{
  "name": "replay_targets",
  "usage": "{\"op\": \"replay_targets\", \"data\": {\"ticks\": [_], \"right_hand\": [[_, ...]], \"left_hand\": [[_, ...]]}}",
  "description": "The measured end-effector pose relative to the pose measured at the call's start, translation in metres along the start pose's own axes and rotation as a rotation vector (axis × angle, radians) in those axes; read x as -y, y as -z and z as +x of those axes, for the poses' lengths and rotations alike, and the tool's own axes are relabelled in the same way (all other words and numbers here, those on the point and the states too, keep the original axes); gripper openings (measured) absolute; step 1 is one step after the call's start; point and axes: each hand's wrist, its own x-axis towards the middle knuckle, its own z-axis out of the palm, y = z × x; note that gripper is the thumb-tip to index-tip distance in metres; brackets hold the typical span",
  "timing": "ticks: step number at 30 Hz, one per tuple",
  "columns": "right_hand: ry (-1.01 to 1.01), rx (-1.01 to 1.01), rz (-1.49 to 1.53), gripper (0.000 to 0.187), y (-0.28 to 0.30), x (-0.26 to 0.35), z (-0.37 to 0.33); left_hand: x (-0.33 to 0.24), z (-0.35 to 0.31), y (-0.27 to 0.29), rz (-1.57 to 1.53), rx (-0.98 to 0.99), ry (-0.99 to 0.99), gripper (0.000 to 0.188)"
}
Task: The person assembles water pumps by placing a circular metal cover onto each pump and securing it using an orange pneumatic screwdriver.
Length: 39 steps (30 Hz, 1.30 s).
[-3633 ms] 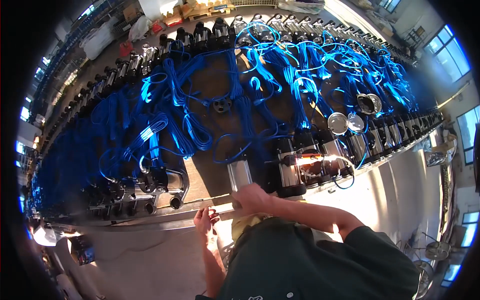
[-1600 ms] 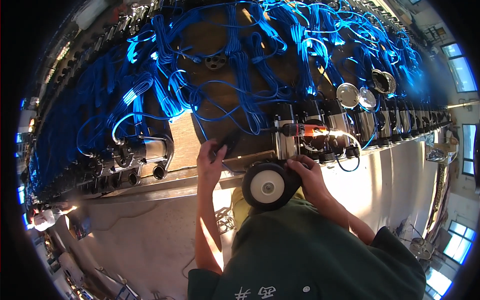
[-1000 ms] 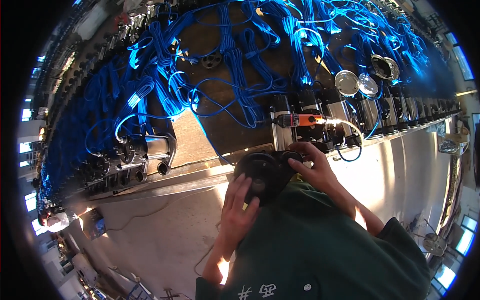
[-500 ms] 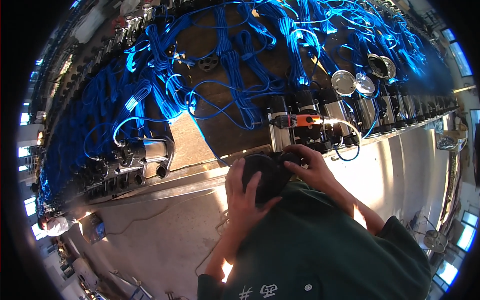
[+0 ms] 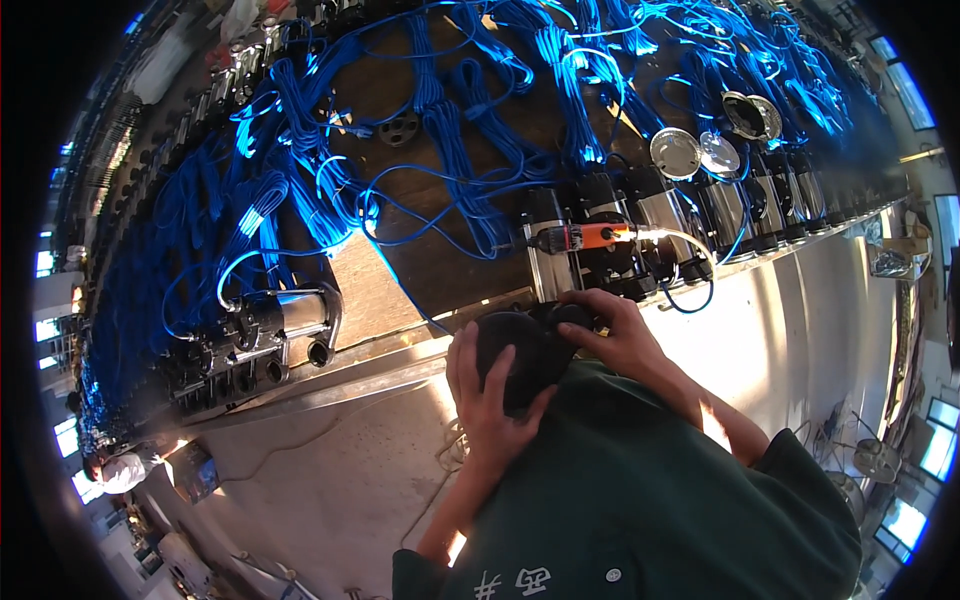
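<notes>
Wooden bench (image 5: pixel 375 282) w/ many blue cable coils (image 5: pixel 460 165) fills upper half of the frame. Black round part (image 5: pixel 520 358) is approx. at ctr., near the dark green shirt (image 5: pixel 640 480). L. hand (image 5: pixel 493 405) grips it w/ spread fingers; R. hand (image 5: pixel 618 335) grips its narrower end. Orange tool (image 5: pixel 603 236) lies across steel cylinders (image 5: pixel 556 275), right of ctr.

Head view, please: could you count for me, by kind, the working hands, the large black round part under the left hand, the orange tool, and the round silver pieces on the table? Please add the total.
Hands: 2
Large black round part: 1
Orange tool: 1
Round silver pieces: 4
Total: 8
</notes>
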Motion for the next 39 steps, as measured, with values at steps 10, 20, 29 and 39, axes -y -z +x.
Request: {"op": "replay_targets", "data": {"ticks": [10,20,29,39], "right_hand": [[-0.016,0.044,0.067,0.039,0.003,0.004,-0.001],[0.182,-0.929,-0.233,0.025,0.248,-0.015,0.030],[0.056,-1.076,-0.645,0.022,0.515,-0.172,0.107],[-0.317,-0.568,-1.099,0.071,0.580,-0.322,0.271]], "left_hand": [[-0.005,0.001,-0.001,0.026,-0.012,0.007,0.062],[-0.028,0.006,0.022,0.202,-0.111,0.009,0.083],[-0.121,0.092,0.014,0.326,-0.377,-0.160,0.043],[-0.185,0.122,-0.061,0.141,-0.194,0.122,0.018]]}}
